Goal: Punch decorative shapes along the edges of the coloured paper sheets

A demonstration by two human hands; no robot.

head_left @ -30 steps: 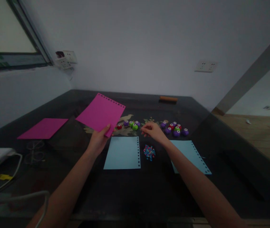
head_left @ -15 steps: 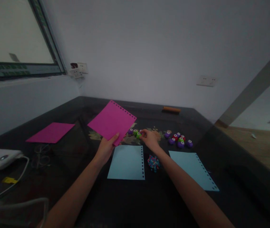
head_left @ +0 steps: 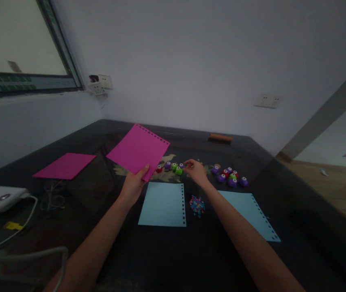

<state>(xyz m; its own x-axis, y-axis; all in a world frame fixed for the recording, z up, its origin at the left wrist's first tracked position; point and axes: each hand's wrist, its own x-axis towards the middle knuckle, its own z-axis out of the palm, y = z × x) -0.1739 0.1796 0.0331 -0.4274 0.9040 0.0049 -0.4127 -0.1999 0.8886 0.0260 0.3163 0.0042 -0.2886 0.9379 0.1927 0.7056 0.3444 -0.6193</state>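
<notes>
My left hand (head_left: 132, 185) pinches a pink sheet of paper (head_left: 139, 151) by its lower corner, its punched edge pointing up and away. My right hand (head_left: 196, 171) reaches past the blue sheets, thumb and fingers closed at a small purple one-eyed toy (head_left: 181, 166) on the table. Beside it stand a green one-eyed toy (head_left: 178, 171), another purple one (head_left: 167, 165) and a red one (head_left: 159, 169). A blue punched sheet (head_left: 163, 205) lies nearest in front of me. Between it and my right forearm is a heap of small coloured beads (head_left: 197, 206).
A second blue sheet (head_left: 249, 211) lies on the right, partly under my forearm. Behind it is a cluster of purple, red and green toys (head_left: 232, 182). Another pink sheet (head_left: 65, 165), a white device with a cable (head_left: 2, 198) and an orange-brown roll (head_left: 220, 138) are on the dark table.
My right hand has shifted slightly right and up, uncovering more of the green and purple toys. My left hand and its pink sheet have moved a little left. The view has tilted slightly.
</notes>
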